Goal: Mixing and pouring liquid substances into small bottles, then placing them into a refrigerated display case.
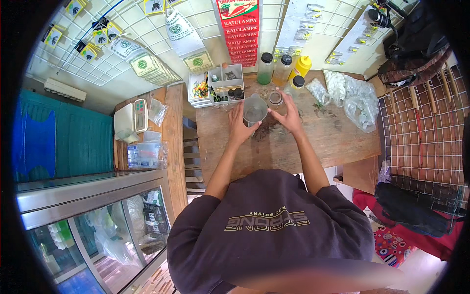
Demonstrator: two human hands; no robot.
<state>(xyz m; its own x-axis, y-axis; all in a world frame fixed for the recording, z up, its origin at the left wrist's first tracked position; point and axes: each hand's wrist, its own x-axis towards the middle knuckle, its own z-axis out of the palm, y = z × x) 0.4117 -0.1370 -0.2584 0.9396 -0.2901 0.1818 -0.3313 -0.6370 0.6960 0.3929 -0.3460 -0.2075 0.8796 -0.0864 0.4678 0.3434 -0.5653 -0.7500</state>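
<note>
My left hand [241,126] is closed around a translucent plastic measuring jug [255,109] above the wooden table [330,141]. My right hand [290,115] curves around the right side of a small clear jar [275,98] with an open-looking mouth, just right of the jug. Behind them stand a bottle with green contents [264,70], a bottle with orange contents [282,70], a yellow squeeze bottle [302,66] and a clear black-capped bottle [296,84]. What the jug and small jar contain cannot be told.
A white compartment box [227,101] with small items stands at the table's back left. Several plastic bags [361,106] lie at the back right. A digital scale [140,115] sits on the left-hand wooden counter [175,147]. Fishing tackle packets hang on the wire grid.
</note>
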